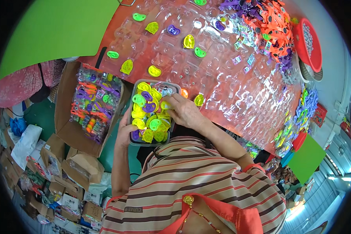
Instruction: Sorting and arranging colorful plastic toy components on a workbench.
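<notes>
A clear plastic tub [149, 144] heaped with yellow, green and purple toy pacifiers is tilted against the table's near edge. My left hand [124, 129] grips its left side, thumb over the rim. My right hand [185, 111] reaches over the tub's right side, fingertips pinched on a yellow pacifier [165, 105]. Clear blister trays [238, 97] cover the red table in rows. Single pacifiers sit in some trays, among them a yellow one [155, 71], a green one [200, 52] and a purple one [173, 30]. Just right of the tub lies an orange piece [184, 93].
A cardboard box [62, 113] of packed colourful pieces stands left of the tub. Orange straps [277, 31] pile up at the far right, beside a red basin [303, 43]. Purple and yellow pieces [306, 105] lie along the right edge. Several cartons [82, 167] crowd the lower left.
</notes>
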`<state>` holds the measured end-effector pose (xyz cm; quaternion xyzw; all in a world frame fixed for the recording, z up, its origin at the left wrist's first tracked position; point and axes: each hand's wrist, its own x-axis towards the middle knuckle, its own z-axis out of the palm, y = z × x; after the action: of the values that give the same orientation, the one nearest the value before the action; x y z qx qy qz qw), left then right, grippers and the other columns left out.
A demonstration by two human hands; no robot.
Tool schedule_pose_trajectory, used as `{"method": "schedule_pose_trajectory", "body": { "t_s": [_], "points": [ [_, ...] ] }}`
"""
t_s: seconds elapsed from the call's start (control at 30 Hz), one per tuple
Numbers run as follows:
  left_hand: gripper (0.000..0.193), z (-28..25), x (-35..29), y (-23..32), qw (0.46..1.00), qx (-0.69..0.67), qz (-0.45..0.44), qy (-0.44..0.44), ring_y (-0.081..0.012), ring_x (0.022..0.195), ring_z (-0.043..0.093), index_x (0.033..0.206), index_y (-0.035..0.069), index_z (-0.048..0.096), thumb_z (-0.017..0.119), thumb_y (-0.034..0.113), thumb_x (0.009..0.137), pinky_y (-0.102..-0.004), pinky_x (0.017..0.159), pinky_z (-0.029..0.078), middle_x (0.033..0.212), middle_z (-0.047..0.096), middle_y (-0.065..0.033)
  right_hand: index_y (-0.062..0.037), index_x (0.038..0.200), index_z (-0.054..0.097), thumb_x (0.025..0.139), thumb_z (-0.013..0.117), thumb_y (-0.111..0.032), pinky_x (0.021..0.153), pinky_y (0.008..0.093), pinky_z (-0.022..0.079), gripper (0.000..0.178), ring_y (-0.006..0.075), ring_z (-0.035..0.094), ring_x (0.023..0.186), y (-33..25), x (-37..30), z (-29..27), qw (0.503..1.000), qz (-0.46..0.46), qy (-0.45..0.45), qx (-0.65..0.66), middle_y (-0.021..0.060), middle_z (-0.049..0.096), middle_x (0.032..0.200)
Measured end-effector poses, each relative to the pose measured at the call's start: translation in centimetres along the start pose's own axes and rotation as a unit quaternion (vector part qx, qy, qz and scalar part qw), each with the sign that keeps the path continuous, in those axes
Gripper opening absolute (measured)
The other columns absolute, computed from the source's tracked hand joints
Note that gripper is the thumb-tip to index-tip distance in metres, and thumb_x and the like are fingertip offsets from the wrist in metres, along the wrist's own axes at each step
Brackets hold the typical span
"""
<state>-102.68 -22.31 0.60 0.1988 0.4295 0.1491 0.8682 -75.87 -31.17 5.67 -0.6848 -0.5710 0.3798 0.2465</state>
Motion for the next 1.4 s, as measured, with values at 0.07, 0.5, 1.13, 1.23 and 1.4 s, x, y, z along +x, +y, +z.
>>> {"method": "schedule_pose_trajectory", "body": {
  "t_s": [0.07,0.5,1.13,1.23,1.4],
  "points": [
    [0.094,-0.2,0.1,-0.2,1.000,-0.009,0.002,0.000,-0.0265,0.134,0.053,0.155,-0.001,0.033,0.060,0.001,0.065,-0.0392,0.112,0.042,0.149,0.051,-0.0145,-0.0047,0.125,0.058,0.085,0.070,-0.009,0.078,0.0423,0.055,0.041,0.0351,0.065,0.092,0.4,-0.3,0.3,0.998,-0.027,0.055,0.000,0.0173,0.063,0.105],
    [0.090,2.0,-3.4,-2.0,0.992,-0.010,0.096,0.083,-0.0289,0.120,0.062,0.150,-0.003,0.037,0.062,0.001,0.063,-0.0397,0.102,0.051,0.138,0.058,-0.0157,0.0001,0.115,0.065,0.092,0.069,-0.005,0.073,0.0244,0.049,0.024,0.0074,0.059,0.082,11.2,-1.2,-4.1,0.909,0.210,0.171,0.317,-0.0003,0.064,0.089],
    [0.094,7.8,-6.8,-5.9,0.978,-0.069,0.165,0.109,-0.0332,0.123,0.061,0.150,0.000,0.037,0.066,-0.001,0.061,-0.0445,0.103,0.051,0.139,0.056,-0.0169,0.0003,0.101,0.065,0.092,0.070,-0.018,0.075,0.0451,0.052,0.021,0.0381,0.066,0.086,11.2,5.6,-8.5,0.973,0.122,0.124,0.152,0.0202,0.066,0.093],
    [0.095,8.3,-7.0,-6.1,0.977,-0.068,0.171,0.106,-0.0339,0.123,0.060,0.150,0.000,0.036,0.068,0.000,0.061,-0.0451,0.104,0.051,0.139,0.056,-0.0169,-0.0013,0.104,0.064,0.093,0.069,-0.020,0.076,0.0452,0.052,0.022,0.0381,0.066,0.088,13.4,6.2,-9.5,0.967,0.064,0.227,0.100,0.0200,0.065,0.095],
    [0.096,10.4,-6.8,-5.8,0.978,-0.068,0.164,0.110,-0.0340,0.122,0.061,0.151,0.001,0.035,0.068,0.001,0.061,-0.0455,0.100,0.054,0.139,0.056,-0.0173,-0.0029,0.104,0.064,0.093,0.065,-0.013,0.072,0.0482,0.051,0.015,0.0406,0.063,0.084,17.4,8.5,-13.9,0.955,0.031,0.294,-0.007,0.0195,0.060,0.094]
  ]
}}
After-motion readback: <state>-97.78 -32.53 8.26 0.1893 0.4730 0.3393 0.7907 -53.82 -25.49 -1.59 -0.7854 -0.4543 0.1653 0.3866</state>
